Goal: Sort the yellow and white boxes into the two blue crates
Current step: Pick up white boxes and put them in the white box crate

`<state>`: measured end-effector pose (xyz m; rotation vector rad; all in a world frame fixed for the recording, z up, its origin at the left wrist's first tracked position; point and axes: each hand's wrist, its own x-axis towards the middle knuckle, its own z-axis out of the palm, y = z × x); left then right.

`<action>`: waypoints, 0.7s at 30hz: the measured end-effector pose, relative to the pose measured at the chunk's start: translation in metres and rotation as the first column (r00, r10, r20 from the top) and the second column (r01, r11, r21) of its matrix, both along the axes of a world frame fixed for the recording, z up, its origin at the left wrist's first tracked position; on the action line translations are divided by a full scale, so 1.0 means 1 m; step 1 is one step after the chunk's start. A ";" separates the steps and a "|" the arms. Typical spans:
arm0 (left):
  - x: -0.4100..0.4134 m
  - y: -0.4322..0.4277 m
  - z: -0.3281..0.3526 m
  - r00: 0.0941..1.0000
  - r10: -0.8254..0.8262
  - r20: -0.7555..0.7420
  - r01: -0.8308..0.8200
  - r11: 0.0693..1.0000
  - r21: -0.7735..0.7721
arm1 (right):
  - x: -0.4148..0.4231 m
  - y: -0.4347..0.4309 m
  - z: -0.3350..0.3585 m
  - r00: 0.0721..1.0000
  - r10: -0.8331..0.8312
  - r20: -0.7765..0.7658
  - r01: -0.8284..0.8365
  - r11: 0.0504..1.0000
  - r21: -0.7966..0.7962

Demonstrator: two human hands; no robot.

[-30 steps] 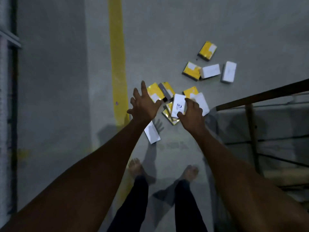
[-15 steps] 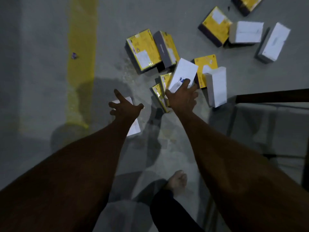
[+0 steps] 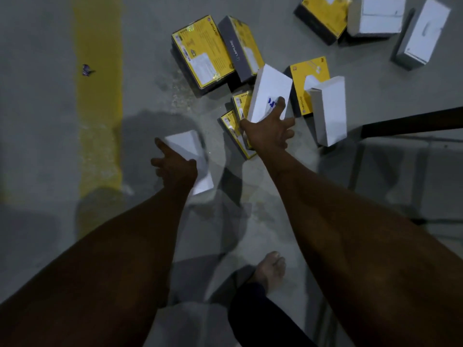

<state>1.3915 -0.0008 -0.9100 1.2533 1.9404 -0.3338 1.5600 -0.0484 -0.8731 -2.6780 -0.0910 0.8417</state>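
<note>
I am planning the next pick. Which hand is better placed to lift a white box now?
The right hand: its fingers already lie on the white box with blue print atop the pile. The left hand only hovers, fingers spread, over the lone white box.

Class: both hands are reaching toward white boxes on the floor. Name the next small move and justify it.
Probably close the right hand around the tilted white box and lift it: the fingers already touch its near end, while the left hand only hovers over another white box.
</note>
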 end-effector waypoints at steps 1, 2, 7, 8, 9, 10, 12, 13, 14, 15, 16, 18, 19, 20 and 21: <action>-0.001 0.002 0.012 1.000 -0.019 -0.008 0.019 0.999 0.028 | -0.003 -0.001 0.011 0.995 -0.077 -0.068 0.081 0.995 0.057; 0.000 0.004 0.025 0.999 -0.034 -0.016 0.034 0.999 0.033 | -0.006 -0.003 0.023 0.984 -0.130 -0.122 0.142 0.985 0.097; 0.007 0.002 0.072 0.996 -0.066 0.054 0.070 0.995 -0.077 | -0.011 -0.020 0.072 0.986 -0.069 -0.151 0.083 0.992 0.091; 0.009 0.002 0.074 0.995 -0.083 0.051 0.087 0.993 -0.079 | -0.010 -0.020 0.074 0.990 -0.037 -0.138 0.049 0.996 0.080; 0.011 0.002 0.073 0.993 -0.102 0.051 0.106 0.992 -0.075 | -0.008 -0.021 0.073 0.993 -0.009 -0.120 0.018 0.997 0.069; 0.014 0.002 0.068 0.991 -0.121 0.054 0.125 0.990 -0.067 | -0.006 -0.020 0.069 0.995 0.015 -0.098 -0.009 0.998 0.061; 0.020 -0.001 0.052 0.988 -0.144 0.062 0.147 0.988 -0.055 | -0.004 -0.019 0.055 0.997 0.060 -0.038 -0.058 0.997 0.052; 0.023 -0.004 0.042 0.987 -0.149 0.063 0.152 0.987 -0.053 | -0.003 -0.019 0.046 0.997 0.083 0.002 -0.083 0.995 0.046; 0.025 -0.007 0.032 0.987 -0.153 0.058 0.156 0.987 -0.049 | -0.004 -0.021 0.036 0.993 0.110 0.046 -0.111 0.993 0.035; 0.025 -0.011 0.021 0.986 -0.159 0.048 0.161 0.986 -0.042 | -0.005 -0.023 0.027 0.986 0.139 0.091 -0.141 0.990 0.018; 0.025 -0.016 0.009 0.985 -0.171 0.038 0.172 0.985 -0.032 | -0.006 -0.026 0.017 0.976 0.170 0.136 -0.172 0.985 -0.001; 0.026 -0.023 -0.010 0.980 -0.200 0.006 0.200 0.980 -0.007 | -0.008 -0.033 0.001 0.947 0.230 0.226 -0.228 0.973 -0.037; 0.028 -0.026 -0.019 0.979 -0.201 -0.018 0.202 0.979 0.012 | -0.008 -0.037 -0.005 0.928 0.260 0.266 -0.255 0.965 -0.052; 0.031 -0.028 -0.027 0.980 -0.193 -0.045 0.194 0.980 0.030 | -0.008 -0.041 -0.011 0.910 0.290 0.298 -0.282 0.957 -0.068; 0.035 -0.029 -0.032 0.981 -0.178 -0.073 0.182 0.982 0.047 | -0.008 -0.044 -0.016 0.893 0.318 0.319 -0.307 0.948 -0.086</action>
